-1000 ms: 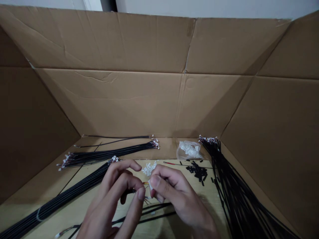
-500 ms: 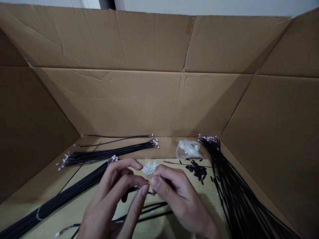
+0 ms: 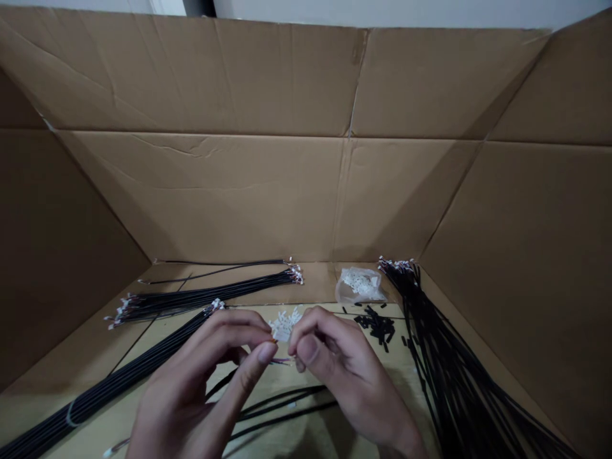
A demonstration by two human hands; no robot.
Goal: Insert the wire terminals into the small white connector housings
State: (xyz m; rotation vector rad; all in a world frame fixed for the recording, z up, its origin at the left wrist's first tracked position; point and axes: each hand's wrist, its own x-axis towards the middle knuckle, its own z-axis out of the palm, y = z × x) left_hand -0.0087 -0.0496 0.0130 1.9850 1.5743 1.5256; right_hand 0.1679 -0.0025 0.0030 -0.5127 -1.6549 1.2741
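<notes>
A bare left hand (image 3: 205,376) pinches a fine coloured wire (image 3: 282,361); a bare right hand (image 3: 339,376) has its fingertips together beside it, hold unclear; small white plastic connectors (image 3: 284,325) lie at twelve o'clock.

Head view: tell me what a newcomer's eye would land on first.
The two bare hands at lower centre catch the eye first: the left hand pinches a thin wire end close to the right hand. A small heap of white connectors lies just beyond the fingertips. Long bundles of black wires spread along both sides, inside a big cardboard box whose brown walls fill the upper view.
</notes>
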